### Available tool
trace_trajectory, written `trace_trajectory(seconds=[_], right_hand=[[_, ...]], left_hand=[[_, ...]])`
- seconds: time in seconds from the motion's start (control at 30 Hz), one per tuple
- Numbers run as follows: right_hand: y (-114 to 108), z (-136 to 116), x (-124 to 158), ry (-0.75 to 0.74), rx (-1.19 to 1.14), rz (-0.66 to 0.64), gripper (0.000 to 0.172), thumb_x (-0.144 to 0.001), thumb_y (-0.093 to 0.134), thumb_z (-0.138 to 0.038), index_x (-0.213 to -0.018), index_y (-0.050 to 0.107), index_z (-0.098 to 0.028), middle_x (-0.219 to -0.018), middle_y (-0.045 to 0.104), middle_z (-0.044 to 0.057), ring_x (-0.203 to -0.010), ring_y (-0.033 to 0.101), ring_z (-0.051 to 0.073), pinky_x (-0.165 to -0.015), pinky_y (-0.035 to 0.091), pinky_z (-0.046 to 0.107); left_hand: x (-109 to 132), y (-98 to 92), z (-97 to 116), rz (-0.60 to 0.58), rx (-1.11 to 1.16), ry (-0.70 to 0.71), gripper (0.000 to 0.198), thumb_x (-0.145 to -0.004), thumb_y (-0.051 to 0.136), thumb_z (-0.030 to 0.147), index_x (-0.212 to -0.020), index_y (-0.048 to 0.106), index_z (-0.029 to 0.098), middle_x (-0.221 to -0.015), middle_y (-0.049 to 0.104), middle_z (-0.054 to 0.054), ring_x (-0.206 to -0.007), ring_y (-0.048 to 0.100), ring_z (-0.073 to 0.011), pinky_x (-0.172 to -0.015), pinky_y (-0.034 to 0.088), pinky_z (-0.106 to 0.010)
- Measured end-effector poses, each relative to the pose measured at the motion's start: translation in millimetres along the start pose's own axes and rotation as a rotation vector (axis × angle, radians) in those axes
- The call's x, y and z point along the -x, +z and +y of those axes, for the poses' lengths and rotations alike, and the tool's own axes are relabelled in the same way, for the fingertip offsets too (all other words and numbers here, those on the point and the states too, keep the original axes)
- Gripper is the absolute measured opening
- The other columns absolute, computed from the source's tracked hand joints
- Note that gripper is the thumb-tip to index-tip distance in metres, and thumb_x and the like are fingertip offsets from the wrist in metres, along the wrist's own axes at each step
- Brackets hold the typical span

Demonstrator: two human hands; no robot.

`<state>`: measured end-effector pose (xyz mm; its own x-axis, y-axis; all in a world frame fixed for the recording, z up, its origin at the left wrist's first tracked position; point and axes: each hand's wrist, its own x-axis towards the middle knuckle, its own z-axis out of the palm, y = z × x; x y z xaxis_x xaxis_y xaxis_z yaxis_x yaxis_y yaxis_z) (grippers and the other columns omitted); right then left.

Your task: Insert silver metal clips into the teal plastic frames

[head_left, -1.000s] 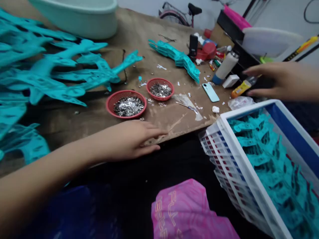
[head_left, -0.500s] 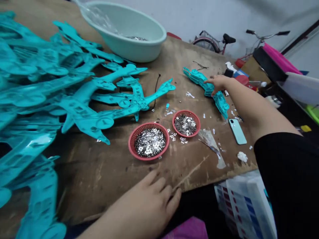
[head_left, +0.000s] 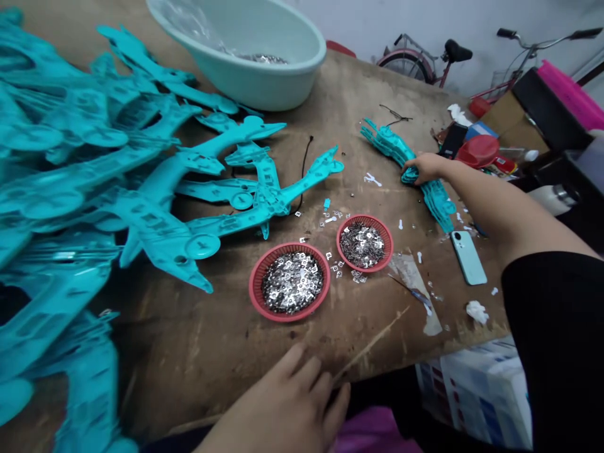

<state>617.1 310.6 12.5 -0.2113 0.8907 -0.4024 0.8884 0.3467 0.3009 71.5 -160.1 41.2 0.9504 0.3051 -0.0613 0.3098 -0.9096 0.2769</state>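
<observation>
My right hand [head_left: 422,168] reaches far across the table, its fingers curled around the middle of a stack of teal plastic mouldings [head_left: 436,198]. The stack lies on the wood, and my fingers hide part of it. Down by the near edge, my left hand [head_left: 295,396] rests with its fingers loosely stretched out and holds nothing. Just beyond it stands a red basket [head_left: 255,296] full of small metal clips [head_left: 292,283]. A smaller red basket [head_left: 340,251], to its right, contains similar metal pieces [head_left: 363,244].
Many teal mouldings [head_left: 160,207] are heaped on the left. A pale green basin [head_left: 264,85] stands at the back. Toward the right lie a phone [head_left: 468,258], crumpled tissue [head_left: 477,312] and a thin pointed tool [head_left: 410,289]. Boxes and a red bowl [head_left: 479,151] crowd the far right.
My right hand's fingers have curled in around the teal stack, where one finger earlier stretched across it. My left hand stays by the table edge. The whole view has shifted slightly.
</observation>
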Motion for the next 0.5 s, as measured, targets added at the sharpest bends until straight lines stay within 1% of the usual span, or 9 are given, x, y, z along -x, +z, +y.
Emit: trace_trajectory(seconds=[0.07, 0.13, 0.2, 0.23, 0.3, 0.37, 0.43, 0.47, 0.5], right_hand=[[-18.6, -17.6, 7.9, 0.007, -0.006, 0.028, 0.076, -0.091, 0.113, -0.027, -0.163, 0.093, -0.031, -0.134, 0.090, 0.009, -0.133, 0.083, 0.037, -0.127, 0.065, 0.047], [-50.2, -38.3, 25.9, -0.010, 0.009, 0.086, 0.075, -0.093, 0.112, -0.030, -0.165, 0.091, -0.032, -0.132, 0.089, 0.008, -0.132, 0.083, 0.037, -0.126, 0.067, 0.047], [-92.8, -60.2, 63.4, -0.029, 0.033, 0.176, 0.073, -0.100, 0.108, -0.035, -0.170, 0.086, -0.032, -0.140, 0.087, 0.009, -0.136, 0.082, 0.038, -0.128, 0.067, 0.048], [-116.1, -70.4, 91.1, -0.026, 0.036, 0.229, 0.072, -0.104, 0.105, -0.037, -0.172, 0.084, -0.031, -0.147, 0.086, 0.010, -0.140, 0.081, 0.038, -0.130, 0.067, 0.049], [-160.7, -87.0, 164.2, -0.063, 0.043, 0.320, 0.069, -0.112, 0.097, -0.039, -0.178, 0.079, -0.032, -0.165, 0.078, 0.010, -0.153, 0.075, 0.037, -0.139, 0.062, 0.050], [-194.7, -97.2, 256.9, -0.081, 0.030, 0.389, 0.071, -0.106, 0.098, -0.044, -0.174, 0.081, -0.032, -0.172, 0.070, 0.009, -0.158, 0.074, 0.037, -0.141, 0.060, 0.050], [-212.2, -102.4, 363.3, -0.025, 0.039, 0.476, 0.074, -0.102, 0.085, -0.060, -0.169, 0.085, -0.027, -0.163, 0.067, 0.006, -0.162, 0.073, 0.043, -0.138, 0.057, 0.055], [-214.3, -104.4, 419.8, -0.006, 0.062, 0.527, 0.081, -0.104, 0.064, -0.070, -0.167, 0.085, -0.023, -0.157, 0.067, 0.003, -0.162, 0.073, 0.044, -0.135, 0.055, 0.058], [-212.3, -106.7, 477.6, 0.030, 0.087, 0.539, 0.095, -0.102, 0.041, -0.071, -0.170, 0.082, -0.018, -0.153, 0.068, 0.002, -0.161, 0.074, 0.044, -0.130, 0.053, 0.059]], left_hand=[[-5.9, -2.4, -2.6, -0.029, -0.023, 0.006, 0.035, -0.127, 0.079, 0.034, -0.158, 0.094, 0.027, -0.110, 0.097, -0.007, -0.098, 0.094, -0.0327, -0.107, 0.077, -0.055], [-10.4, -4.3, -4.4, -0.075, -0.025, 0.014, 0.034, -0.126, 0.080, 0.030, -0.157, 0.093, 0.027, -0.108, 0.097, -0.006, -0.097, 0.094, -0.0316, -0.104, 0.076, -0.052], [-12.5, -5.8, -4.9, -0.120, -0.004, 0.014, 0.036, -0.125, 0.082, 0.030, -0.160, 0.093, 0.028, -0.116, 0.098, -0.007, -0.106, 0.095, -0.0320, -0.106, 0.075, -0.051], [-12.5, -6.3, -4.9, -0.140, 0.017, 0.010, 0.039, -0.124, 0.084, 0.031, -0.162, 0.091, 0.030, -0.122, 0.099, -0.008, -0.111, 0.096, -0.0325, -0.108, 0.075, -0.051], [-10.7, -5.9, -5.7, -0.173, 0.065, 0.000, 0.045, -0.123, 0.084, 0.033, -0.168, 0.089, 0.032, -0.134, 0.099, -0.010, -0.121, 0.097, -0.0340, -0.114, 0.075, -0.052], [-7.1, -2.7, -9.8, -0.203, 0.085, -0.003, 0.050, -0.123, 0.078, 0.029, -0.171, 0.088, 0.034, -0.147, 0.097, -0.013, -0.130, 0.097, -0.0365, -0.119, 0.076, -0.056], [-3.6, 4.0, -18.5, -0.228, 0.061, 0.017, 0.056, -0.122, 0.067, 0.023, -0.173, 0.088, 0.035, -0.159, 0.094, -0.015, -0.138, 0.097, -0.0389, -0.123, 0.078, -0.059], [-2.8, 8.2, -24.0, -0.231, 0.037, 0.035, 0.060, -0.122, 0.062, 0.021, -0.173, 0.089, 0.035, -0.164, 0.092, -0.014, -0.140, 0.096, -0.0397, -0.123, 0.079, -0.059], [-3.4, 12.6, -29.2, -0.232, 0.018, 0.076, 0.062, -0.121, 0.059, 0.022, -0.174, 0.089, 0.036, -0.167, 0.090, -0.013, -0.140, 0.096, -0.0396, -0.121, 0.081, -0.057]])
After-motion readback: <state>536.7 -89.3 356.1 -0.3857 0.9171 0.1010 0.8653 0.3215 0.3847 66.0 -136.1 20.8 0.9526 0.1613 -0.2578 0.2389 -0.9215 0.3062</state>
